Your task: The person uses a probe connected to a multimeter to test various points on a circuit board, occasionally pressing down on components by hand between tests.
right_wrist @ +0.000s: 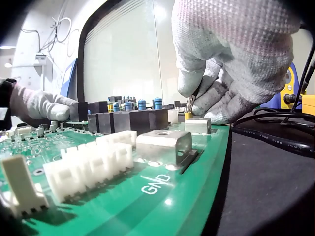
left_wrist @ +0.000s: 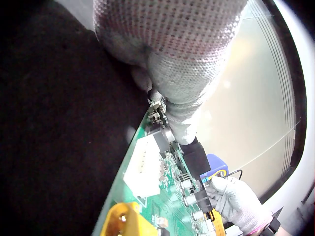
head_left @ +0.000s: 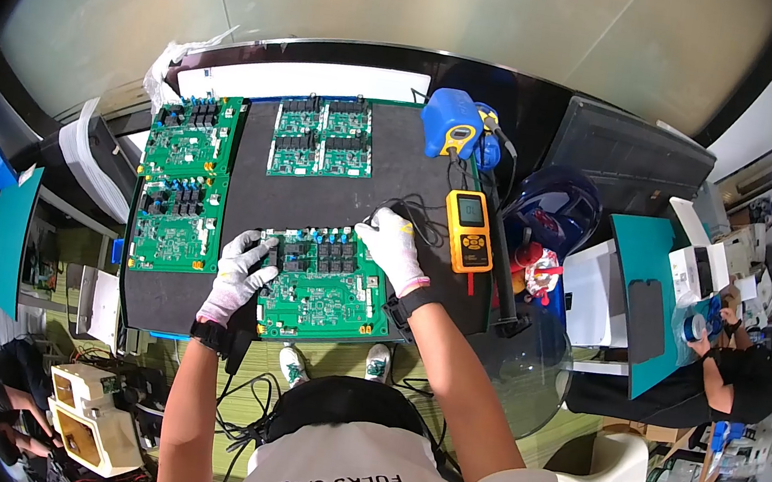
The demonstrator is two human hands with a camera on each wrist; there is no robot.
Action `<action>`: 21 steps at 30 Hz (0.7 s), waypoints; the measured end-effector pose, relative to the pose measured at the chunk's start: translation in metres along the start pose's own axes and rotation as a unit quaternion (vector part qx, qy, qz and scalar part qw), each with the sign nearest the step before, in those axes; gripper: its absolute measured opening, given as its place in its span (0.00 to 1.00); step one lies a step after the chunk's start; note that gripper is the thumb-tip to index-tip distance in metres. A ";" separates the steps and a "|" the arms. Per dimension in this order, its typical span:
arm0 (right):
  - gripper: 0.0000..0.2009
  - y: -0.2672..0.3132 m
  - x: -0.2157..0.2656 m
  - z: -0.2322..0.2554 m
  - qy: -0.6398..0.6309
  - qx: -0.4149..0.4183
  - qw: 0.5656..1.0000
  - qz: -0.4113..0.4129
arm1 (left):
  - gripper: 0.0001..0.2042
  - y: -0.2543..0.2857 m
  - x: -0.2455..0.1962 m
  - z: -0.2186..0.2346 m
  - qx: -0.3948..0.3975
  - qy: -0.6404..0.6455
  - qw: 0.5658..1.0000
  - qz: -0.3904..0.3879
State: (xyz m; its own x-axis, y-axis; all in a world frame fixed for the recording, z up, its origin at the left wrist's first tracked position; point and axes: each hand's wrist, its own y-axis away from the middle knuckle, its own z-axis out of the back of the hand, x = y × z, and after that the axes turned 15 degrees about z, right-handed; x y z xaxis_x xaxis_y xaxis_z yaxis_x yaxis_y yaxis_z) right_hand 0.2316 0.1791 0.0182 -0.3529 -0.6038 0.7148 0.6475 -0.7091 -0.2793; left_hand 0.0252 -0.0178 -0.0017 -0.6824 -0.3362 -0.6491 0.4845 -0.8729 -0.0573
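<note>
A green circuit board [head_left: 320, 286] lies at the front of the black mat, its black relays and blue parts toward the far edge. My gloved left hand [head_left: 241, 275] grips its left edge, fingertips beside the black relay blocks [right_wrist: 98, 123]. In the left wrist view, fingers of the left hand [left_wrist: 182, 83] come down on both sides of the board's edge. My gloved right hand [head_left: 394, 242] pinches the far right corner with thumb and curled fingers. Between those fingers, the right wrist view shows thin metal pieces above a small yellow part [right_wrist: 188, 115]; I cannot tell what they are.
Similar boards lie at the left [head_left: 182, 183] and back [head_left: 323, 139] of the mat [head_left: 248, 172]. An orange meter [head_left: 469, 233] and a blue device [head_left: 452, 124] with black cables [head_left: 419, 216] stand on the right. Another person [head_left: 744, 360] works at a teal-topped table [head_left: 641, 287] farther right.
</note>
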 end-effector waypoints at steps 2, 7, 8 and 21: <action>0.13 0.000 -0.001 -0.001 -0.003 0.001 1.000 0.002 | 0.25 0.000 0.000 0.000 0.001 0.007 1.000 -0.003; 0.12 0.000 -0.002 -0.002 -0.025 0.002 1.000 -0.006 | 0.25 0.000 -0.004 0.001 -0.004 0.004 1.000 0.004; 0.12 0.000 -0.002 -0.002 -0.024 0.001 1.000 0.000 | 0.25 0.001 -0.005 0.001 -0.003 0.005 1.000 0.002; 0.13 0.001 0.003 0.003 -0.039 -0.007 0.999 0.001 | 0.24 0.001 -0.008 0.003 -0.009 -0.001 1.000 -0.005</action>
State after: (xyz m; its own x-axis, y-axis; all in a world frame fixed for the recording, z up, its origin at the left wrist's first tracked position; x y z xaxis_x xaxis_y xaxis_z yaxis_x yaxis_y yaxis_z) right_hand 0.2333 0.1777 0.0220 -0.2978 -0.5751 0.7619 0.6387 -0.7132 -0.2887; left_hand 0.0299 -0.0170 0.0059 -0.6884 -0.3275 -0.6471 0.4873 -0.8697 -0.0783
